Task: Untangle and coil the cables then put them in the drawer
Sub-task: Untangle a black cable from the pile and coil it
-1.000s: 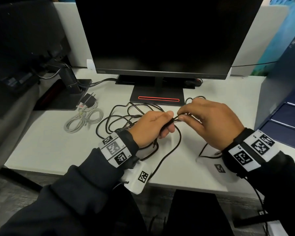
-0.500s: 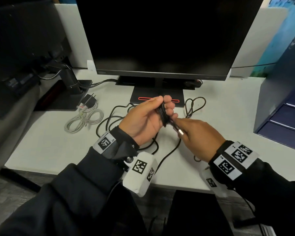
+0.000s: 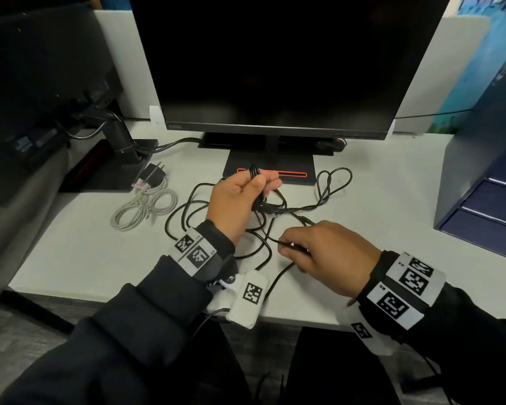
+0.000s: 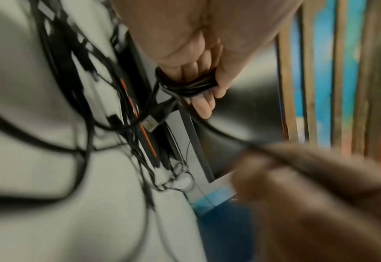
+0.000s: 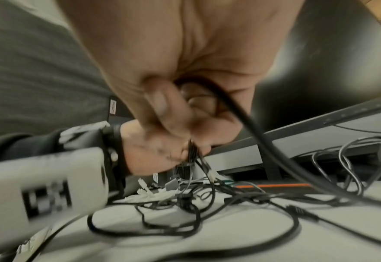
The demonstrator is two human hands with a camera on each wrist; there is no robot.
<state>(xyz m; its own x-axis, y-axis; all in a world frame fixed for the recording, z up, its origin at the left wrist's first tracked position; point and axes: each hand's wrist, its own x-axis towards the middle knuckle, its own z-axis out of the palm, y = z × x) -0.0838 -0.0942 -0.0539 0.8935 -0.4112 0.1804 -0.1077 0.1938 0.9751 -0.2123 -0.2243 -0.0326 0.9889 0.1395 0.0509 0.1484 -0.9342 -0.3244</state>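
A tangle of thin black cable (image 3: 187,211) lies on the white desk (image 3: 70,252) in front of the monitor stand. My left hand (image 3: 240,197) is raised above it and grips several turns of black cable (image 4: 192,85) wound round its fingers (image 4: 204,106). A silver USB plug (image 4: 151,123) hangs just below that bundle. My right hand (image 3: 319,252), lower and nearer the desk edge, pinches a strand of the same black cable (image 5: 234,108) between thumb (image 5: 160,99) and fingers. One loop (image 3: 333,182) lies to the right of the stand.
A coiled white cable (image 3: 146,209) with a black charger plug (image 3: 154,173) lies at the left. The monitor (image 3: 275,62) and its base (image 3: 269,168) stand behind the tangle. A dark blue drawer unit (image 3: 491,182) stands at the right. Another dark monitor on an arm is at far left.
My right hand has drawn back from the left hand toward the desk's near edge, pulling a strand with it. The left hand has lifted and turned, its bundle of turns now upright.
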